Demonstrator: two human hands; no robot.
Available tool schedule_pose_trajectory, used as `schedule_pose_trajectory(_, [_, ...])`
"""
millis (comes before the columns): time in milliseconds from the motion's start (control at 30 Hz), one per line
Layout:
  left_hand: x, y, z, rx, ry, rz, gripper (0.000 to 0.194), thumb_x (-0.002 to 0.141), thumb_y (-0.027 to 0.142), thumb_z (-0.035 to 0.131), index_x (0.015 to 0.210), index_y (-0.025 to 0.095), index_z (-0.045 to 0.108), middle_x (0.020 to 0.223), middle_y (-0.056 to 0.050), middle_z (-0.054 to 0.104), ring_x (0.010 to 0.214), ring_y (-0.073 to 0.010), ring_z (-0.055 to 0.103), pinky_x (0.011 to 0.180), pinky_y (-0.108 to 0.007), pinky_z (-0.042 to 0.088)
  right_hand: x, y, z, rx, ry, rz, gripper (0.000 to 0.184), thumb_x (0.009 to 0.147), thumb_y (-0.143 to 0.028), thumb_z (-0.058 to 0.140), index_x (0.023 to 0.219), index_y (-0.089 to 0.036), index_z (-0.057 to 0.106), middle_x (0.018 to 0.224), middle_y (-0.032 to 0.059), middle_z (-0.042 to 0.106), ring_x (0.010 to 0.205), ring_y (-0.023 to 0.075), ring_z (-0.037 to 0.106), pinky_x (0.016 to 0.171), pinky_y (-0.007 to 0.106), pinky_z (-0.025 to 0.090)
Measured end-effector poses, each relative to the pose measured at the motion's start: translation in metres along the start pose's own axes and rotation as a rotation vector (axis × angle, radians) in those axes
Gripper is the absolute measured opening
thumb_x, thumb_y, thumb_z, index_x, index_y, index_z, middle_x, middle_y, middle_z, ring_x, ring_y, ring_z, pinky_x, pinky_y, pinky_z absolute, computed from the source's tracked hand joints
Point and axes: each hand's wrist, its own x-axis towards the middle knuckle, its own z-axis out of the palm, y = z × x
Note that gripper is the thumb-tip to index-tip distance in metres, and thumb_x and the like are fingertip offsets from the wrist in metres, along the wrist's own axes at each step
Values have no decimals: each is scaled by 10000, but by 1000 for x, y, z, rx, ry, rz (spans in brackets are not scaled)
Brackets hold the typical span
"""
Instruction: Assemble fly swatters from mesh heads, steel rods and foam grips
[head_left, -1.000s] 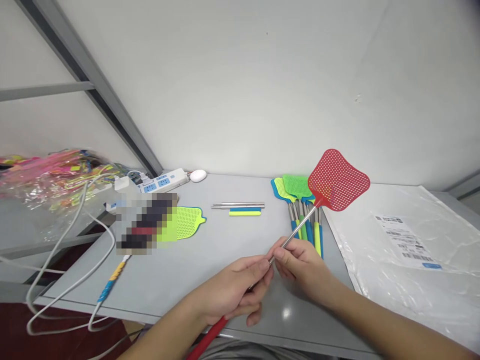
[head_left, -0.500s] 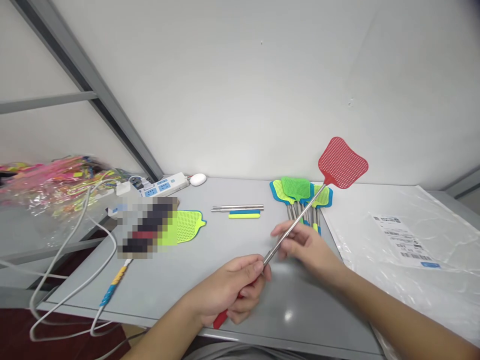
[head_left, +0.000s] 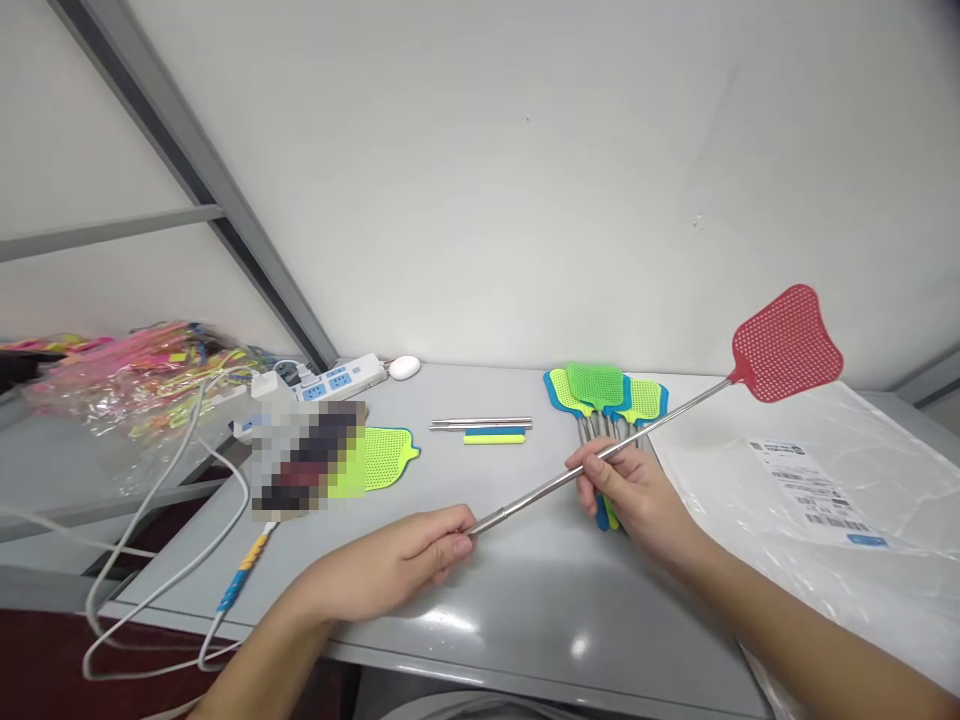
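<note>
A red fly swatter with a long telescopic metal rod stretches across the grey table. My left hand is closed round the handle end at the lower left; the handle itself is hidden in the fist. My right hand pinches the rod about halfway along. The red head hangs in the air at the right, above a plastic bag.
A bunch of green and blue fly swatters lies behind my right hand. Metal rods with a yellow and blue handle, a loose green swatter head, a power strip, cables and a bag of coloured parts sit to the left.
The rod has been drawn out much longer. My hands moved apart, the left toward the left, and the red head swung out to the right.
</note>
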Motion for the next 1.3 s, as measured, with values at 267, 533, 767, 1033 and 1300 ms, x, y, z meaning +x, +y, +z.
schedule_pose_trajectory(267, [14, -6, 4, -406, -286, -38, 330, 915, 541, 494, 943, 212, 477, 690, 51, 508, 389, -68, 416, 378, -190, 297, -5, 7, 13, 80, -170, 55, 241, 915, -422, 617, 920, -184, 654, 599, -10, 644, 580, 111, 549, 596, 251, 416])
schedule_pose_trajectory(533, [46, 4, 39, -667, -252, 111, 313, 982, 428, 429, 979, 163, 596, 433, 82, 386, 351, -69, 306, 414, -183, 362, -13, 23, 31, 202, -236, 157, 269, 879, -422, 668, 901, -155, 641, 570, -31, 567, 571, 102, 511, 606, 257, 365])
schedule_pose_trajectory(767, [43, -6, 40, -695, -195, 74, 332, 991, 460, 413, 873, 179, 545, 381, 99, 366, 321, -70, 277, 442, -195, 385, -9, 27, 27, 321, -34, 200, 278, 910, -452, 615, 898, -176, 646, 538, -51, 528, 526, 94, 474, 595, 249, 394])
schedule_pose_trajectory(1033, [41, -6, 38, -633, -284, 88, 367, 992, 501, 361, 773, 210, 408, 383, 109, 350, 318, -67, 261, 470, -208, 421, -5, 18, 26, 211, -8, 161, 351, 881, -512, 626, 838, -168, 681, 542, -8, 614, 533, 112, 525, 573, 250, 413])
schedule_pose_trajectory(1300, [37, -15, 31, -640, -366, 86, 404, 975, 558, 359, 762, 215, 385, 424, 99, 375, 310, -66, 291, 383, -192, 401, 5, 4, -2, 215, 198, 72, 355, 862, -528, 637, 800, -183, 692, 513, -7, 580, 510, 120, 495, 545, 258, 422])
